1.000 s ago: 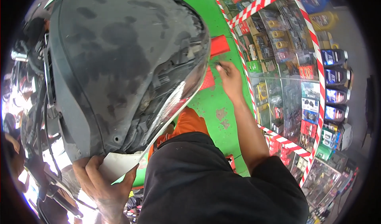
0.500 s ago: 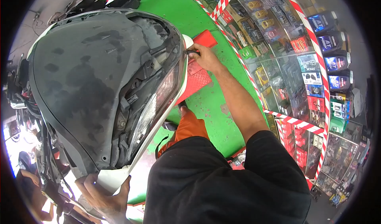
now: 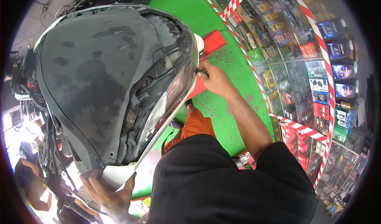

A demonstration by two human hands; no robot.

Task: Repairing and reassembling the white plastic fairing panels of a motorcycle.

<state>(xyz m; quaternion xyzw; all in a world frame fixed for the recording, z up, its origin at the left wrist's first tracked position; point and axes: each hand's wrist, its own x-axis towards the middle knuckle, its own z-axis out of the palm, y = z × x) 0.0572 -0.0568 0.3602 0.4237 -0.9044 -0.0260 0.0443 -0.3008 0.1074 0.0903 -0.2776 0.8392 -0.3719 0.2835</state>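
Note:
A large dark grey scooter front cover (image 3: 85, 73), dusty and blotched, fills the left half of the view. Along its right side run a clear headlight (image 3: 156, 111) and a white edge panel (image 3: 119, 175). My left hand (image 3: 108, 192) is closed round the near end of this white panel, thumb on the right and fingers on the left. At the right edge, beside the headlight, my right hand (image 3: 216, 79) grips a small black tool (image 3: 202, 72) against the seam. Its tip is hidden, and I cannot make out its exact kind.
Glass display cases (image 3: 285, 77) edged with red-and-white tape stand at right, with several bottles (image 3: 342, 71) beside them. A red metal plate (image 3: 214, 42) lies on the green floor (image 3: 234, 117). Cables (image 3: 51, 144) hang at left. Another person's arm (image 3: 33, 184) shows at lower left.
My right hand has moved nearer to me along the panel's edge, with the black tool still in it. My left hand keeps its hold. The whole view has shifted slightly.

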